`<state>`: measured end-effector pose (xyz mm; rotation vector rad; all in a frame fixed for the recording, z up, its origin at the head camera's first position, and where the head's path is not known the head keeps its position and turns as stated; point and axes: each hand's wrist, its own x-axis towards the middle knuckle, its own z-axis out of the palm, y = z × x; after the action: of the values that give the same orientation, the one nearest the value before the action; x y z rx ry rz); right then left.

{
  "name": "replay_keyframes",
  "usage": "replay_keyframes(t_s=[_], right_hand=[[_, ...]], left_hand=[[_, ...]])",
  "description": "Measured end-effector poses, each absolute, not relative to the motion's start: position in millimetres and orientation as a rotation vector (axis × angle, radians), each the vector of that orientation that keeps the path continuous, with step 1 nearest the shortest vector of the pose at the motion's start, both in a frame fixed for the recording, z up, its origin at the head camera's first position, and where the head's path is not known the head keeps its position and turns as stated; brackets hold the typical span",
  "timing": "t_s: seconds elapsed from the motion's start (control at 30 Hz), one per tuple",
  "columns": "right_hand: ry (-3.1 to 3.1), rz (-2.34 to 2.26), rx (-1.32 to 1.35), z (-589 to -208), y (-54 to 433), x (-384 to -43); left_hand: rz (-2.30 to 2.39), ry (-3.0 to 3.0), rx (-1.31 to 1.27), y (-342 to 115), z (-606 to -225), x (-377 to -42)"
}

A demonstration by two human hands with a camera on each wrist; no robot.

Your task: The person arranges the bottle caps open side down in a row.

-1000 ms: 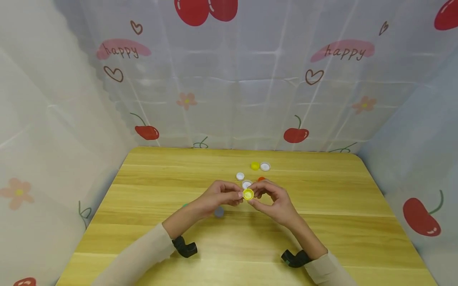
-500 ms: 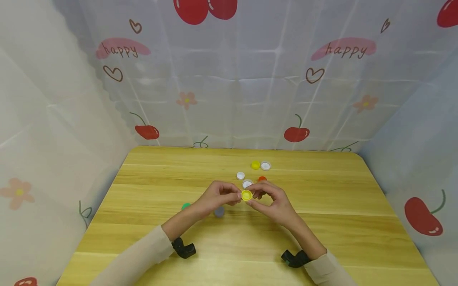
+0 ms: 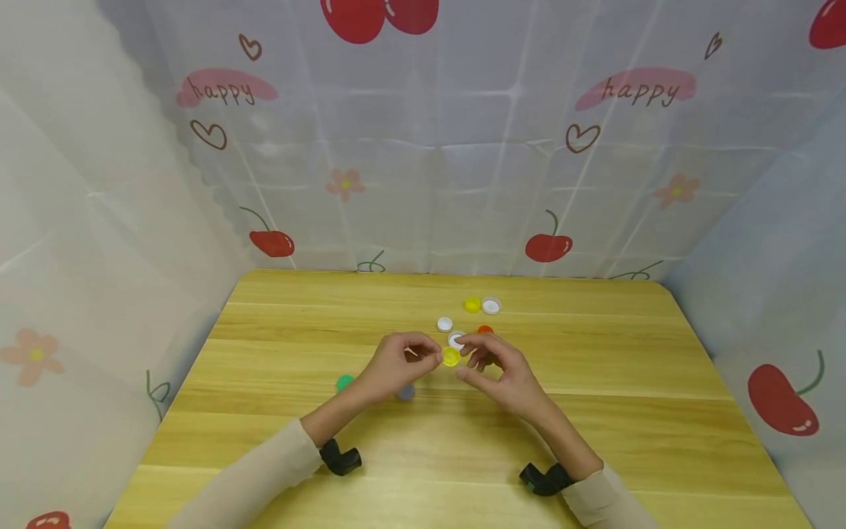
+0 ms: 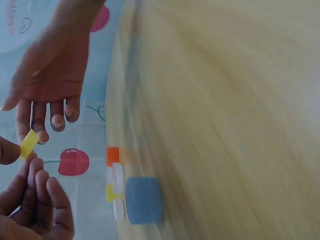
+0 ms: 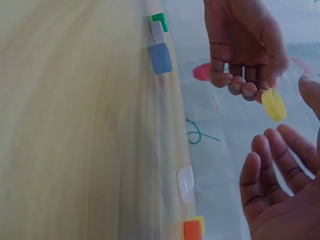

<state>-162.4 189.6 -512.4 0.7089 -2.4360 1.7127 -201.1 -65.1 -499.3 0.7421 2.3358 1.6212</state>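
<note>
Between thumb and fingertips, my left hand [image 3: 402,364] pinches a small yellow bottle cap [image 3: 451,356] above the table. In the right wrist view the cap [image 5: 274,105] is tilted, held at one edge. My right hand [image 3: 504,369] is just to the right of it, fingers loosely bent and thumb apart, with nothing held. A gap shows between the right fingertips and the cap in the right wrist view. Behind the hands lie a white cap [image 3: 455,339] and an orange cap [image 3: 485,330], each partly covered by the right hand.
Farther back lie a small white cap [image 3: 445,324], a yellow cap [image 3: 472,305] and a larger white cap [image 3: 491,306]. A green cap [image 3: 344,383] and a blue-grey cap [image 3: 406,392] sit by the left forearm. Printed curtains surround the wooden table [image 3: 595,330].
The right fingers have let go of the yellow cap. Held by the left hand, the cap has shifted slightly left and turned. More of the green cap shows beside the left forearm.
</note>
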Motion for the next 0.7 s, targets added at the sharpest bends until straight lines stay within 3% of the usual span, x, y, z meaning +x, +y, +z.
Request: replay_keyframes(t_s=[0.17,0.47,0.7], right_hand=[[-2.527,1.921,0.597,-513.7,188.4,-165.4],[-2.464,2.372,0.582,-514.9,184.4,-169.4],[-2.383,2.451,0.637,-519.0,184.8,-170.5]], left_hand=[[1.550,2.622,0.956,-67.2,-501.0,-198.6],[1.228,2.921,1.699,-68.6,-499.9,-198.7],[1.124,2.929,1.842,-68.1,-502.8,-196.7]])
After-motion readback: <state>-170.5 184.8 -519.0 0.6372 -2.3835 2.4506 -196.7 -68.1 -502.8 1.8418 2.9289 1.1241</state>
